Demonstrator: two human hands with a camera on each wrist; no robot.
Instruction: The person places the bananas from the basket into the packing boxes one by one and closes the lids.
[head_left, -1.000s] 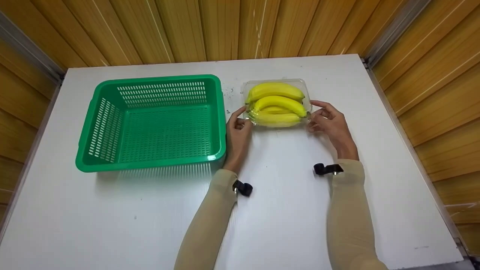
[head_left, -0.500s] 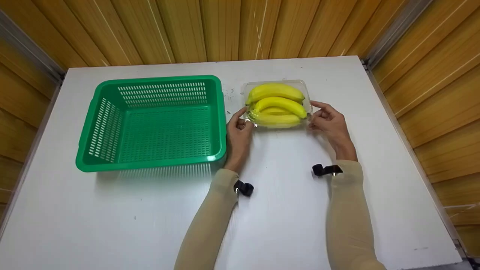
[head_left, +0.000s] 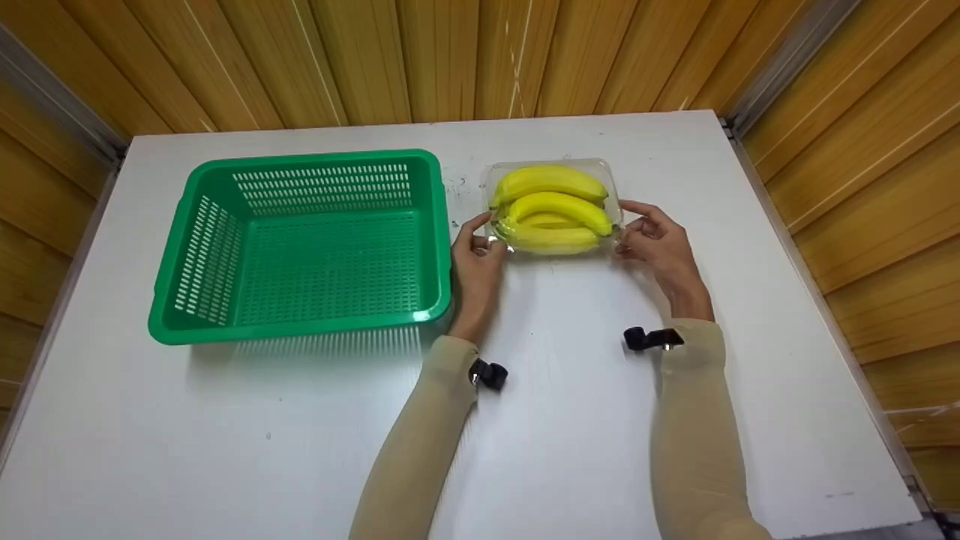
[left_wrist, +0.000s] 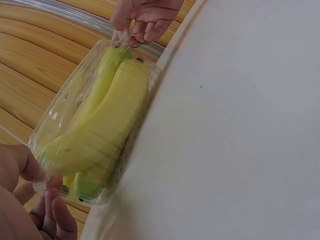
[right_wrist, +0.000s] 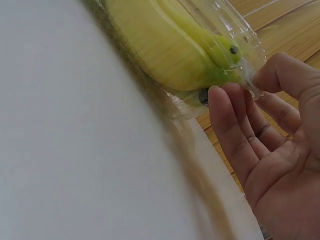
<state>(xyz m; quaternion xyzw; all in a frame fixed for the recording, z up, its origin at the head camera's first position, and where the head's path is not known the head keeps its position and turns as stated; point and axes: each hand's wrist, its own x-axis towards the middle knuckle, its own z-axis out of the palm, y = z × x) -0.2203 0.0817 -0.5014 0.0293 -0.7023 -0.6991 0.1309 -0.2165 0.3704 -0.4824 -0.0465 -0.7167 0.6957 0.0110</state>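
Observation:
A clear plastic clamshell box [head_left: 553,163] with several yellow bananas [head_left: 555,180] inside lies on the white table, right of the green basket. At its left side my left hand [head_left: 478,277] pinches the plastic edge between thumb and fingers; the left wrist view shows this grip at the lower left. My right hand [head_left: 664,251] pinches the plastic tab at the opposite side, and the right wrist view shows thumb and fingertips meeting there. Through the see-through lid the bananas [left_wrist: 102,125] show green tips. Whether the lid is fully latched I cannot tell.
A green perforated basket [head_left: 300,330] stands to the left, its right wall close beside my left hand. Wood-panel walls [head_left: 442,60] border the white table [head_left: 570,420] at the back and sides.

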